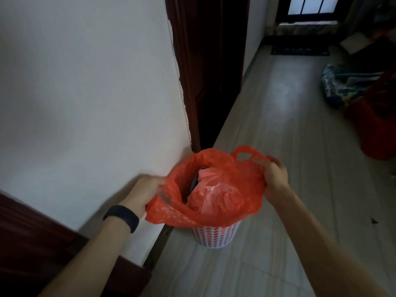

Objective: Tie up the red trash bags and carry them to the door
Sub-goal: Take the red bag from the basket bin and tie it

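Left grip [145,192] and right grip [275,174] each pinch an opposite edge of the red trash bag [242,185], which sits open in a white basket [216,235] on the floor [278,211] beside the wall [85,103]; drawing both sides up evenly before knotting should keep the contents from spilling

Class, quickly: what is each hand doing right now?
Left hand: fingers closed on the left edge of the red bag.
Right hand: fingers closed on the bag's right edge, near its handle.

Home hallway, white wall [85,82], dark wooden door frame [188,71], pale tiled floor [278,146], doormat [300,50]
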The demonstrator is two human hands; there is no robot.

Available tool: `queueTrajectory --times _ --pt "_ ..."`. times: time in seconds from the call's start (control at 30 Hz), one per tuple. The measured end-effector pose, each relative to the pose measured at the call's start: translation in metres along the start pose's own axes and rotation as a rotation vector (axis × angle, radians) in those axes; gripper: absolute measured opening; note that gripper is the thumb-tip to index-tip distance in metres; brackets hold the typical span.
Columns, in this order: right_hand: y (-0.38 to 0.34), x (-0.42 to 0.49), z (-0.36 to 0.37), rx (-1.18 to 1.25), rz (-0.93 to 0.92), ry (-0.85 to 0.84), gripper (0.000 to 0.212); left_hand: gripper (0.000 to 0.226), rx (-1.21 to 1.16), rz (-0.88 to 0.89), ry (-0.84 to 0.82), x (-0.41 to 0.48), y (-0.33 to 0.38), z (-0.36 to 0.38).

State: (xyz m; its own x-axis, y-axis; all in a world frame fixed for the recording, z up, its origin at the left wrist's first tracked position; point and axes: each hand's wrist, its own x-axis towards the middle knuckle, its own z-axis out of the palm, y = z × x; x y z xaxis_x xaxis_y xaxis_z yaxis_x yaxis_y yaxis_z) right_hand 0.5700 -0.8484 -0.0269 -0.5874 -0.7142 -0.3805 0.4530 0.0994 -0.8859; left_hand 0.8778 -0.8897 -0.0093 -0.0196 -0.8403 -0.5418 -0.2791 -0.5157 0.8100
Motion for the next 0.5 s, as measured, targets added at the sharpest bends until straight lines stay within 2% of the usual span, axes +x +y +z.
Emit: queueTrajectory --times 0.07,0.13,0.2,0.23,0.27,0.33,0.37,0.4,0.43,0.5 --pt "0.004 0.002 -0.006 -0.067 0.182 -0.120 0.017 0.016 0.008 -0.028 -0.037 -0.005 -0.008 0.009" --pt "0.021 0.001 -0.011 -0.463 0.291 -0.222 0.013 0.018 -0.021 -0.073 -0.052 -0.006 -0.017 0.014" --pt "0.034 0.001 -0.013 -0.955 0.180 -0.228 0.018 0.019 -0.025 -0.066 -0.006 -0.004 -0.029 0.017" --pt "0.037 -0.001 -0.013 -0.994 0.062 -0.163 0.019 0.019 -0.033 -0.064 0.005 -0.003 -0.032 0.019" --pt "0.036 -0.002 -0.009 -0.864 -0.032 -0.099 0.020 0.016 -0.050 -0.059 0.010 -0.003 -0.035 0.020" --pt "0.025 -0.015 -0.001 -0.310 -0.147 0.006 0.022 0.011 -0.060 -0.049 0.043 -0.002 -0.036 0.022" --pt "0.017 -0.023 0.004 -0.113 -0.161 -0.028 0.025 0.011 -0.068 -0.042 0.061 -0.002 -0.037 0.022" --pt "0.010 -0.034 0.008 -0.041 -0.162 -0.138 0.027 0.012 -0.078 -0.035 0.076 -0.003 -0.038 0.021" --pt "0.011 -0.038 0.008 -0.125 -0.157 -0.287 0.026 0.015 -0.093 -0.026 0.091 -0.004 -0.038 0.021" --pt "0.013 -0.054 0.008 -0.516 -0.067 -0.661 0.013 0.018 -0.119 -0.012 0.104 -0.007 -0.038 0.019"
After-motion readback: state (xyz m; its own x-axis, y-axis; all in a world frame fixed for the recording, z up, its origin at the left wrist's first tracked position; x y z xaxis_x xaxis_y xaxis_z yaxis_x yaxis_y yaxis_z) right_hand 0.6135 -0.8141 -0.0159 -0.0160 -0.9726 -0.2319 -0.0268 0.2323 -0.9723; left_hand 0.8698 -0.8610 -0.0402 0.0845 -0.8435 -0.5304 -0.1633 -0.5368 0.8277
